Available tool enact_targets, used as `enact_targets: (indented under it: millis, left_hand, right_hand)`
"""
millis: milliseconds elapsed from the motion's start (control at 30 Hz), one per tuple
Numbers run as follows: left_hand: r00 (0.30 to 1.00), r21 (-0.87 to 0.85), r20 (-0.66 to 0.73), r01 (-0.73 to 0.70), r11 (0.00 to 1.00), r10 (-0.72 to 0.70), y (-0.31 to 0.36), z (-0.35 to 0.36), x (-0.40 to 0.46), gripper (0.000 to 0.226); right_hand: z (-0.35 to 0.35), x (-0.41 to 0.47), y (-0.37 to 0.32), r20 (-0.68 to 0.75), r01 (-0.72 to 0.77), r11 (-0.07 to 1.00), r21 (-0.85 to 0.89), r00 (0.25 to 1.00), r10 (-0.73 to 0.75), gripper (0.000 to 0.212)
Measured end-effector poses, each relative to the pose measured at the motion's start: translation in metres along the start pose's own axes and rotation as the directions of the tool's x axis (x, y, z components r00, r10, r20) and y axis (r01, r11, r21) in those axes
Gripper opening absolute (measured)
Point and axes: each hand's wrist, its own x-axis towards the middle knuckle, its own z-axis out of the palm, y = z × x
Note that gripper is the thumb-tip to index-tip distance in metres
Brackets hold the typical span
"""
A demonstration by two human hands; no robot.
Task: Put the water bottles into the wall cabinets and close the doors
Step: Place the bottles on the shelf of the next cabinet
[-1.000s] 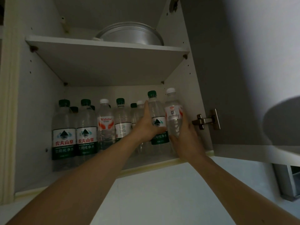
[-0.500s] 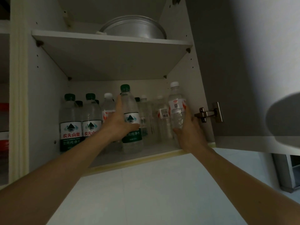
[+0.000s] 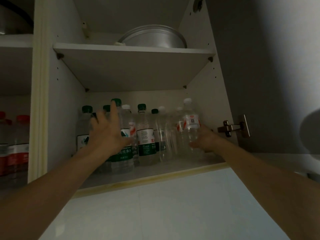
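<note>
The open wall cabinet's bottom shelf (image 3: 173, 168) holds several water bottles with green or white caps. My left hand (image 3: 107, 134) lies flat with straight, spread fingers against a green-capped bottle (image 3: 123, 153) at the front left of the row, the index finger reaching up to its cap. At the right end stands a clear white-capped bottle (image 3: 191, 121) with a red and white label. My right hand (image 3: 207, 141) holds it low down from the right, thumb across its front. The hands cover the lower parts of some bottles.
The grey cabinet door (image 3: 259, 75) stands open at the right, with its metal hinge (image 3: 233, 127) just past my right hand. A metal basin (image 3: 152, 38) sits on the upper shelf (image 3: 135, 49). The neighbouring compartment on the left holds red-capped bottles (image 3: 18, 146). White tiled wall lies below.
My left hand carried the green-capped bottle leftward along the row, set it at the front left and straightened its fingers. My right hand stayed on the white-capped bottle at the right end.
</note>
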Motion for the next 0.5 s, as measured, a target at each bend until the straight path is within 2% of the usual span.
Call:
enact_targets:
  millis: [67,133,167,233,300,400,500]
  left_hand:
    - [0.953,0.158,-0.232,-0.161,0.974,0.195,0.017,-0.002,0.003,0.115]
    - [0.859,0.155,-0.353,-0.337,0.929,0.37,0.037,-0.001,0.014,0.094]
    - [0.825,0.115,-0.371,-0.415,0.902,0.427,0.048,0.001,0.022,0.083]
    - [0.827,-0.005,-0.303,-0.498,0.867,0.473,0.067,0.006,0.044,0.064]
    - [0.862,-0.061,-0.159,-0.495,0.867,0.482,0.082,0.013,0.069,0.051]
    - [0.893,0.043,0.034,-0.449,0.892,0.448,0.099,0.025,0.107,0.042]
    - [0.898,0.132,0.132,-0.435,0.891,0.42,0.112,0.035,0.132,0.039]
  right_hand:
    - [0.003,0.007,0.002,0.028,-0.032,0.999,-0.017,0.999,0.033,0.044]
    - [0.007,0.014,0.004,0.031,-0.031,0.999,-0.012,0.999,0.031,0.047]
    - [0.01,0.018,0.006,0.028,-0.017,1.0,0.002,0.999,0.017,0.049]
    - [0.016,0.025,0.01,0.026,0.004,1.0,0.02,1.0,-0.004,0.057]
    - [0.022,0.031,0.013,0.023,0.034,0.999,0.039,0.999,-0.035,0.067]
    - [0.026,0.041,0.022,0.024,0.064,0.996,0.055,0.998,-0.066,0.068]
    - [0.026,0.048,0.03,0.026,0.077,0.995,0.059,0.997,-0.078,0.063]
